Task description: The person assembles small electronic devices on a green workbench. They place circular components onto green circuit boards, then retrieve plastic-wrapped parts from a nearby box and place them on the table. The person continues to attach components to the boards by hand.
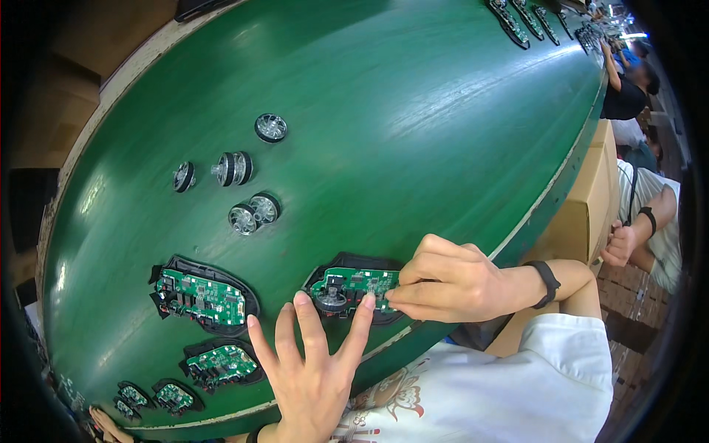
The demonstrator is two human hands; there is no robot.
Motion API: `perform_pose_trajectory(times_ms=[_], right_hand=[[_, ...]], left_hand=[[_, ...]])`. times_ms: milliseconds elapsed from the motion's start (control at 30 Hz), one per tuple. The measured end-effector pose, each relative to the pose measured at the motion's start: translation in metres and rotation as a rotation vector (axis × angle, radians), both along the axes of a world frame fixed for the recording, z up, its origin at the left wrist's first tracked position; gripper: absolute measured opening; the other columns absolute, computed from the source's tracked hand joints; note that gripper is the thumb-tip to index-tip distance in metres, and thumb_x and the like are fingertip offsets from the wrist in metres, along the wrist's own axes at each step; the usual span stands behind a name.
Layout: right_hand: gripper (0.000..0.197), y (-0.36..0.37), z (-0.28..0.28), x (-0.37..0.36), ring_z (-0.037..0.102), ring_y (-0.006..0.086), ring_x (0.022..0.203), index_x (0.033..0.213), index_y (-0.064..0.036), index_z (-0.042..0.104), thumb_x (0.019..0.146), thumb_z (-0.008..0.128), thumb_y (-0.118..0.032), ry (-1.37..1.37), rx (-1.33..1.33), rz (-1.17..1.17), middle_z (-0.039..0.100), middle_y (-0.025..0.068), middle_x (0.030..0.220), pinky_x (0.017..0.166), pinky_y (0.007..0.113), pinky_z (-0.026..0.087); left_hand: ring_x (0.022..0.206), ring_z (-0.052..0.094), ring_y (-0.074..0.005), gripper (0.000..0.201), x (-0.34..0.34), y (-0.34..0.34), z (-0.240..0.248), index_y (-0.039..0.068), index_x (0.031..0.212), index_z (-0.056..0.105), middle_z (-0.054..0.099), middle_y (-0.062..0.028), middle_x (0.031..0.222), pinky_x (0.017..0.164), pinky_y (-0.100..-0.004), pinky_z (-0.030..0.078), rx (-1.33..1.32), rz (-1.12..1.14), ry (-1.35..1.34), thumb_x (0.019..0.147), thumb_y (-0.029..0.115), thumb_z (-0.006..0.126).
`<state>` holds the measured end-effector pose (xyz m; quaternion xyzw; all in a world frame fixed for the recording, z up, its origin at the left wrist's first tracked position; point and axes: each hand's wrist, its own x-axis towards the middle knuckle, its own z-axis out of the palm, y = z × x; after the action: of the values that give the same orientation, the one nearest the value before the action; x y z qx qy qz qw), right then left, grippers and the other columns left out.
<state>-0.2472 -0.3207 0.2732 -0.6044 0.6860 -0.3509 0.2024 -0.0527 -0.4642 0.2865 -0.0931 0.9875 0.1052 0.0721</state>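
Note:
In front of me a green circuit board lies in a black plastic shell, with a grey-black scroll wheel set at its left end. My left hand reaches over the near side with fingers spread, fingertips resting at the board's near edge and by the wheel. At the board's right end, my right hand has thumb and fingers pinched together; whatever is between them is hidden. Another shelled board sits to the left, just beyond my left thumb.
Several clear wheels with black rims are scattered on the green conveyor belt. More shelled boards line the near left; others lie far right. Cardboard boxes stand beside the belt, and other people are at the right.

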Motion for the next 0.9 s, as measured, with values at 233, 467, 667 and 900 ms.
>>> perform_pose_trajectory(times_ms=[233, 467, 667, 900], right_hand=[[0.013, -0.003, -0.001, -0.003, 0.053, 0.0168, 0.073, 0.085, -0.0026, 0.068, 0.075, 0.076, -0.006, 0.051, -0.014, 0.066, 0.053, 0.0025, 0.081, 0.04, 0.028, 0.04], [0.015, 0.005, 0.004, -0.014, 0.057, 0.0167, 0.074, 0.087, -0.0055, 0.072, 0.075, 0.079, -0.008, -0.125, 0.06, 0.008, 0.06, 0.0011, 0.084, 0.043, 0.029, 0.046], [0.016, 0.009, 0.001, -0.009, 0.058, 0.0164, 0.075, 0.088, -0.0059, 0.073, 0.074, 0.08, -0.008, -0.122, 0.037, -0.046, 0.062, 0.0013, 0.086, 0.044, 0.027, 0.048], [0.021, 0.007, 0.007, 0.001, 0.057, 0.013, 0.075, 0.094, -0.0047, 0.073, 0.074, 0.075, -0.008, 0.255, 0.009, 0.078, 0.06, -0.0008, 0.088, 0.039, 0.023, 0.042]], left_hand=[[0.116, 0.049, -0.0356, 0.071, -0.002, 0.0, 0.001, 0.042, 0.133, 0.059, 0.04, -0.023, 0.139, 0.105, -0.0639, 0.034, -0.003, -0.005, 0.004, 0.068, 0.031, 0.083], [0.116, 0.049, -0.0355, 0.07, -0.005, -0.001, 0.007, 0.042, 0.134, 0.058, 0.04, -0.0228, 0.138, 0.105, -0.0637, 0.034, 0.022, -0.011, -0.03, 0.07, 0.031, 0.083], [0.111, 0.053, -0.0342, 0.061, -0.01, -0.005, 0.013, 0.045, 0.139, 0.052, 0.048, -0.0214, 0.134, 0.1, -0.0623, 0.038, 0.0, -0.039, -0.064, 0.082, 0.039, 0.072], [0.115, 0.049, -0.0352, 0.069, 0.002, -0.005, 0.001, 0.042, 0.134, 0.058, 0.039, -0.0221, 0.139, 0.105, -0.0635, 0.034, -0.013, -0.038, -0.004, 0.07, 0.032, 0.082]])
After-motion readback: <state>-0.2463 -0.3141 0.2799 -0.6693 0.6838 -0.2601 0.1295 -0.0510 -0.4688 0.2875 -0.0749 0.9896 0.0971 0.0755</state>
